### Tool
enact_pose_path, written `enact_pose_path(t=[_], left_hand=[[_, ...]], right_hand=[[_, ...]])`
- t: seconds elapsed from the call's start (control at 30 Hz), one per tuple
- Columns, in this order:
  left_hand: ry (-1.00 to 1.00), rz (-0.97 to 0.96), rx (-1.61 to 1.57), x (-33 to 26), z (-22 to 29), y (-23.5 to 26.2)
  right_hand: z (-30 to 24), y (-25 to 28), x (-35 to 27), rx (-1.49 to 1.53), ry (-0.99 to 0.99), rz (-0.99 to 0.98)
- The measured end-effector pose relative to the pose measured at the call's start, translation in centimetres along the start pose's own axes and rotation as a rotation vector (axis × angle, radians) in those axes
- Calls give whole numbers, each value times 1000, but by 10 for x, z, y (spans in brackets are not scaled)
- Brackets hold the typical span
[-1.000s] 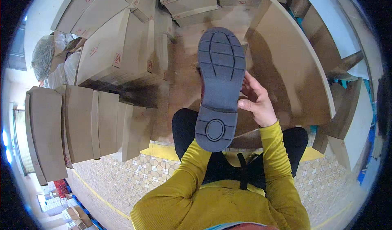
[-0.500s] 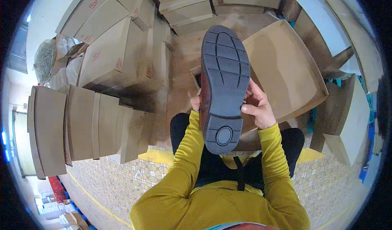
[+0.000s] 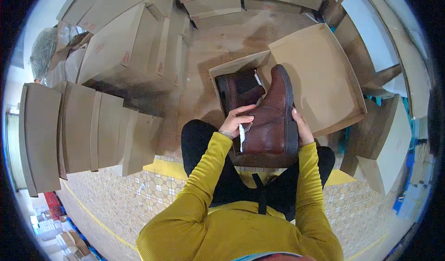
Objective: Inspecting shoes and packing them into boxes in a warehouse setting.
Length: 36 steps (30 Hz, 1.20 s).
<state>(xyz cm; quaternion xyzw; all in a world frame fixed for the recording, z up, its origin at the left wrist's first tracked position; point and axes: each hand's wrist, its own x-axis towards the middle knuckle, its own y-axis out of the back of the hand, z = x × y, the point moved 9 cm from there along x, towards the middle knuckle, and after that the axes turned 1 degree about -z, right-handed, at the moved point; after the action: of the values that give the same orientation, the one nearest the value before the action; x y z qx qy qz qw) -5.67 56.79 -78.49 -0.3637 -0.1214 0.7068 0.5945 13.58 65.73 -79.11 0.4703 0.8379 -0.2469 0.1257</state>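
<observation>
A dark brown leather ankle boot lies on its side between my two hands, toe pointing away and black sole to the right. My left hand grips its upper near the shaft, thumb and fingers on the leather. My right hand holds the sole edge near the heel. White paper or lining shows at the shaft opening. Just beyond, a second brown boot lies in an open cardboard shoebox, partly hidden by the held one. The box's lid is folded open to the right.
Stacked brown cardboard boxes rise at the left, with more boxes at the back. A row of boxes stands at the near left. Cartons also stand at the right. A clear plastic bag sits at the far left.
The boot has turned from sole facing up to lying on its side, its upper now showing. It sits lower, uncovering the shoebox and second boot. My left hand has moved onto the upper.
</observation>
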Motion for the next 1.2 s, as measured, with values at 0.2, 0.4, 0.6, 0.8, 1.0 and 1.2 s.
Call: enact_pose_path(t=[0.2,0.4,0.6,0.8,1.0,1.2], left_hand=[[22,134,-135,9,-27,25],[8,183,-224,39,-29,39],[8,191,-34,55,-30,44],[-93,290,85,68,-27,40],[-483,206,1241,61,-10,-1],[-605,193,1717,67,-17,-16]], right_hand=[[-8,-1,18,-177,5,60],[-32,-18,39,-152,-19,-26],[-37,-7,43,-871,236,136],[-68,-30,37,-1130,564,258],[-64,-61,-20,-1399,821,353],[-8,91,-77,-313,636,1006]])
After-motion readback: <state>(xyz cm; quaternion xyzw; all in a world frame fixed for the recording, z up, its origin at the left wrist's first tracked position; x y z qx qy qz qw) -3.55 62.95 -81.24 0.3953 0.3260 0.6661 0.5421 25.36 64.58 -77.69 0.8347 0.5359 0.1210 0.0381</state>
